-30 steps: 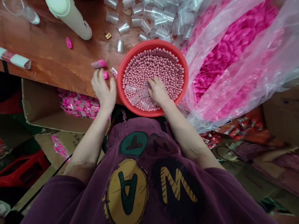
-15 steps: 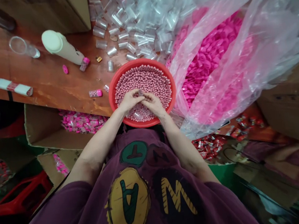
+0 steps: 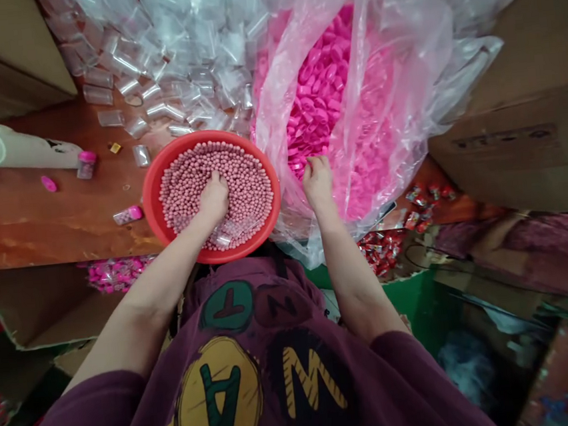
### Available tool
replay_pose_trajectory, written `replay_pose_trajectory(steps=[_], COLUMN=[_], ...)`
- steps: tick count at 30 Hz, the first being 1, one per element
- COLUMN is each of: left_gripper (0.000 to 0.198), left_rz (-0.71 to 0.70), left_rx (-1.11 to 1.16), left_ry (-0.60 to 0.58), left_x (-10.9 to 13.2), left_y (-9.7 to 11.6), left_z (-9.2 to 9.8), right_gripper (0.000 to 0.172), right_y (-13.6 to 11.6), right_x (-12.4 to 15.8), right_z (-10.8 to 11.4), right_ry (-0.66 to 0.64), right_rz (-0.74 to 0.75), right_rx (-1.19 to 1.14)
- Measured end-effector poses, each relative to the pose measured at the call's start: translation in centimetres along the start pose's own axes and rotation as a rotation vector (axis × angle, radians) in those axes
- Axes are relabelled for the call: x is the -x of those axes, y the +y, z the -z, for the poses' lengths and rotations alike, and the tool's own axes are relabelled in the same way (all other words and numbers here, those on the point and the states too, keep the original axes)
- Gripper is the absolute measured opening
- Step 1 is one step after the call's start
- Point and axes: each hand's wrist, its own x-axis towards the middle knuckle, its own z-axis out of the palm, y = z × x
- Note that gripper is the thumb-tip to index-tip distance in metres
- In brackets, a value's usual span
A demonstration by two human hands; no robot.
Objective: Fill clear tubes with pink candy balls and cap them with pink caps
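Observation:
A red bowl [image 3: 150,202] full of small pink beads [image 3: 245,176] stands at the table's front edge. My left hand [image 3: 213,198] is closed over the beads; what its fingers hold is hidden. A clear plastic tube [image 3: 226,235] lies on the beads near the front rim. To the right, my right hand [image 3: 317,179] reaches to the opening of a clear plastic bag [image 3: 275,117] of bright pink caps [image 3: 315,96]. Its fingers are pinched together at the lower edge of the pile, with a cap at the fingertips.
Many empty clear tubes [image 3: 176,89] are heaped behind the bowl. At left are a pale bottle [image 3: 21,148], a filled capped tube [image 3: 127,215] and a loose pink cap [image 3: 49,184]. Cardboard boxes [image 3: 522,130] flank the table. Another person's arm [image 3: 497,240] shows at right.
My hands were together over the bowl; now the right has moved right to the bag of caps, while the left stays over the beads. The view has turned to the right.

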Motion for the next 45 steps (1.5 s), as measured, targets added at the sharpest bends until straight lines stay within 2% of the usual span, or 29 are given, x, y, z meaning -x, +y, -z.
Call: replay_pose_trajectory(steps=[2, 5, 6, 8, 11, 14, 16, 18, 20, 23, 25, 28, 30, 34, 38, 42, 45], left_gripper=[0.029, 0.020, 0.015, 0.020, 0.026, 0.037, 0.048, 0.052, 0.050, 0.041, 0.033, 0.023, 0.017, 0.011, 0.013, 0.015, 0.014], left_rz=[-0.014, -0.054, -0.078, -0.133, -0.146, -0.092, -0.046, -0.014, 0.009, 0.049, 0.061, 0.079, 0.102, 0.143, 0.167, 0.186, 0.197], left_rx=[0.059, 0.122, 0.133, 0.188, 0.429, 0.792, 0.999, 1.144, 1.234, 1.304, 1.326, 1.318, 1.303, 1.344, 1.378, 1.342, 1.357], left_ry=[-0.028, -0.038, -0.023, 0.007, -0.028, -0.113, -0.158, -0.214, -0.257, -0.266, -0.268, -0.283, -0.269, -0.218, -0.190, -0.177, -0.175], left_x=[-0.6, -1.0, -0.8, 0.2, 2.4, 4.8, 6.1, 7.1, 7.7, 8.2, 8.4, 8.8, 9.0, 9.2, 9.4, 9.5, 9.6], left_y=[0.0, -0.4, -0.6, -0.8, -0.9, -0.8, -0.6, -0.3, 0.1, 0.7, 0.9, 1.1, 1.1, 0.7, 0.1, -0.2, 0.1], left_z=[-0.3, 0.6, 1.1, 2.4, 4.2, 5.3, 5.7, 6.0, 6.1, 6.2, 6.3, 6.7, 6.9, 6.9, 6.9, 7.1, 7.5], right_gripper=[0.043, 0.051, 0.050, 0.043, 0.032, 0.028, 0.034, 0.044, 0.052, 0.059, 0.056, 0.046, 0.040, 0.030, 0.031, 0.039, 0.043], right_y=[0.0, -1.2, -1.7, -2.1, -1.7, -1.0, -1.2, -2.6, -5.0, -9.8, -12.9, -16.6, -18.2, -19.4, -19.3, -18.8, -18.6], right_x=[-1.8, -3.3, -3.5, -3.9, -3.9, -3.3, -2.3, -1.0, 0.5, 2.7, 3.8, 5.0, 5.6, 6.4, 6.7, 6.9, 7.5], right_z=[-1.2, -2.9, -3.2, -3.3, -2.5, -0.9, 0.1, 0.7, 0.9, 0.4, -0.1, -0.4, -0.3, 0.8, 1.6, 1.3, 0.7], right_ry=[-0.060, -0.171, -0.196, -0.226, -0.211, -0.107, -0.029, 0.014, -0.021, -0.216, -0.335, -0.380, -0.382, -0.399, -0.427, -0.447, -0.391], right_rz=[0.033, 0.025, 0.011, -0.006, 0.023, 0.036, 0.042, 0.055, 0.058, 0.097, 0.166, 0.268, 0.344, 0.532, 0.654, 0.692, 0.654], right_rx=[0.112, 0.212, 0.228, 0.250, 0.261, 0.143, 0.003, -0.153, -0.318, -0.527, -0.599, -0.630, -0.582, -0.383, -0.252, -0.053, -0.097])
